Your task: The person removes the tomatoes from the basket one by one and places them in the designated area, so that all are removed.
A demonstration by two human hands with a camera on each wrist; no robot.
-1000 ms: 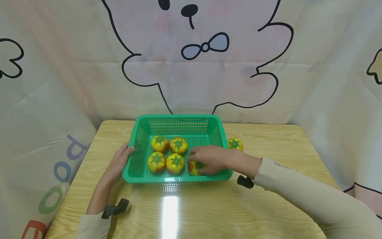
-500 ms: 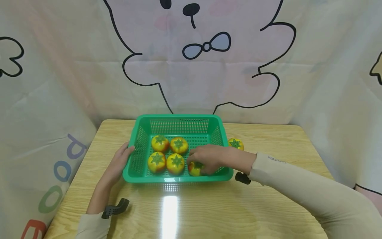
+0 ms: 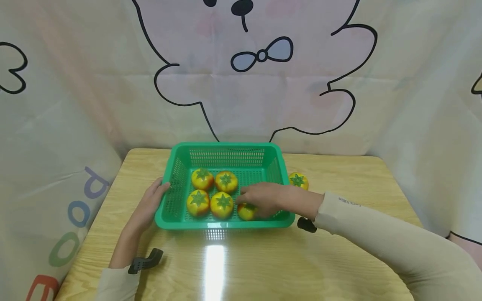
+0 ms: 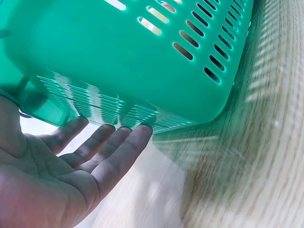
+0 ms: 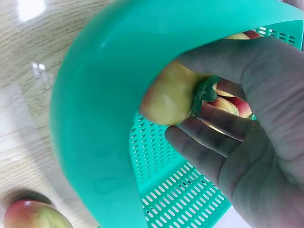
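A green plastic basket (image 3: 226,225) holds several yellow-and-red fruits with green star-shaped caps, which look like persimmons. My left hand (image 3: 150,202) grips its left side, the thumb over the rim and the fingers (image 4: 116,154) against the outer wall. Inside the basket's front right corner, my right hand (image 3: 265,198) holds one persimmon-like fruit (image 3: 246,212) between thumb and fingers. In the right wrist view that fruit (image 5: 171,95) lies close to the basket wall, its green cap toward the palm. Four-part rows are formed by other fruits (image 3: 221,205) to its left.
Outside the basket, by its right side, another such fruit (image 3: 298,180) rests on the wooden table (image 3: 263,267). A printed cloth (image 3: 241,113) hangs behind the table and along both sides.
The right forearm has shifted slightly left, while the right hand stays on the same fruit. My left hand and the basket look still; the whole view has tilted a little.
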